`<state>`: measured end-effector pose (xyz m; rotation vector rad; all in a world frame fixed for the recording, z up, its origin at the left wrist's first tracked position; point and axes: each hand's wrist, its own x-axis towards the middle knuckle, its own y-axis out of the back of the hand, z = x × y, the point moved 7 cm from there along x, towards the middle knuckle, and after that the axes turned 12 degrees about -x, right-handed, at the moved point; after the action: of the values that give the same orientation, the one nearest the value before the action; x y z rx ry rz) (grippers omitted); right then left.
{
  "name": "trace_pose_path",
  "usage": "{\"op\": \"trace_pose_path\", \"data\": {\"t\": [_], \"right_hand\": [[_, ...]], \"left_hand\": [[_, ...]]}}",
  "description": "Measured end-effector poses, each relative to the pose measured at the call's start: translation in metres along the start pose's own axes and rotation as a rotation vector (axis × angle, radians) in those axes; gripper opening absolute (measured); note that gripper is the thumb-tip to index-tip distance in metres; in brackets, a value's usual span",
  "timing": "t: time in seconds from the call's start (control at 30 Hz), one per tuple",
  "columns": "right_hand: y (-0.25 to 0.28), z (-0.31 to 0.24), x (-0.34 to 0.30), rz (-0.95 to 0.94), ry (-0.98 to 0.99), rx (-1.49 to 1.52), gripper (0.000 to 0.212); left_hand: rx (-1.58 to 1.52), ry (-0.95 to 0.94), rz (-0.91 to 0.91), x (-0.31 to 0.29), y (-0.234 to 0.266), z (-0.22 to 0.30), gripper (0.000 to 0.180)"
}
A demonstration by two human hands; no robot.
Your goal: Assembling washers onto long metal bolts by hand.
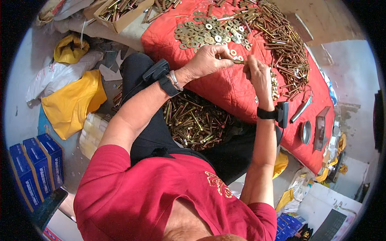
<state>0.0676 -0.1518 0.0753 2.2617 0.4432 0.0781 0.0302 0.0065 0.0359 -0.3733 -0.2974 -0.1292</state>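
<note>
Red cloth (225, 86) beneath both hands; finished bolts (193, 120) heaped below them, loose bolts (281, 40) and washers (201, 34) remaining beyond. Left hand (207, 60) and right hand (257, 76) pinch one bolt (239, 62) between them.

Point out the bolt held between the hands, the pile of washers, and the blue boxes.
bolt (239, 62), head view, middle of its shaft.
pile of washers (201, 34), head view, centre of the pile.
blue boxes (40, 164), head view, top of the middle box.

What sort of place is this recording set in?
Probably a small home workshop for hardware assembly: heaps of brass-coloured bolts and washers on a red cloth, blue boxes stacked on the floor.
</note>
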Motion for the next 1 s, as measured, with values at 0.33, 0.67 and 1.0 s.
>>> {"op": "trace_pose_path", "data": {"t": [0.33, 0.67, 1.0], "right_hand": [[0.002, -0.012, 0.006, 0.022, 0.139, -0.221, 0.022], [0.005, 0.002, 0.007, 0.131, 0.053, -0.044, 0.015], [0.004, -0.01, 0.001, 0.178, 0.278, -0.058, 0.028]], "left_hand": [[-0.166, 0.106, 0.015, 0.002, 0.006, -0.011, 0.008], [-0.177, 0.167, 0.032, 0.001, 0.009, -0.016, 0.009], [-0.166, 0.233, 0.03, 0.0, 0.009, -0.019, 0.009]]}}
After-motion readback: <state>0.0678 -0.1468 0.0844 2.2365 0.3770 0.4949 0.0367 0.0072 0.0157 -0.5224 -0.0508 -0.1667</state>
